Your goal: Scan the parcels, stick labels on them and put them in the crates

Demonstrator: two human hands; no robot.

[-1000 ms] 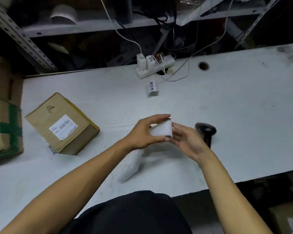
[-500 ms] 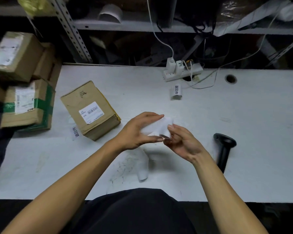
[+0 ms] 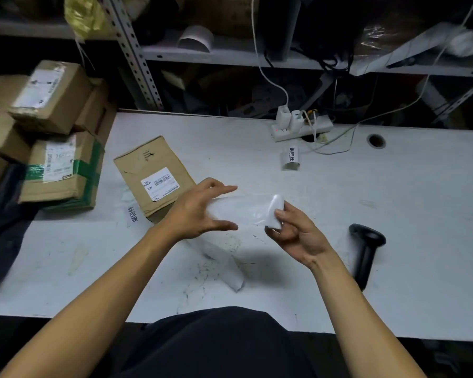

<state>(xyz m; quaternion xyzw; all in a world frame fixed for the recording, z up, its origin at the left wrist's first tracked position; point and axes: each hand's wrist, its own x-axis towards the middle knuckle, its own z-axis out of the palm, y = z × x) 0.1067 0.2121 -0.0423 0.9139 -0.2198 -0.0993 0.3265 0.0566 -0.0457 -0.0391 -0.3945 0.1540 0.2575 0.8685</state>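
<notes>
Above the white table (image 3: pixel 410 192), my right hand (image 3: pixel 298 236) pinches a white label (image 3: pixel 275 211) between thumb and fingertips. My left hand (image 3: pixel 197 211) spans a blurred, pale label strip (image 3: pixel 241 210) between thumb and forefinger. The strip's tail (image 3: pixel 224 266) hangs down to the table below that hand. A cardboard parcel (image 3: pixel 153 178) with a barcode label lies just left of my left hand. A black hand scanner (image 3: pixel 366 249) lies on the table to the right of my right hand.
Several taped cardboard parcels (image 3: pixel 52 165) are stacked at the table's left end. A loose printed label (image 3: pixel 133 214) lies by the parcel, and a curled one (image 3: pixel 291 158) near the power strip (image 3: pixel 301 126). Metal shelving stands behind the table.
My hands have pulled apart, the right one drawing the white label to the right off the strip. The view has swung left, bringing the parcel stack into sight.
</notes>
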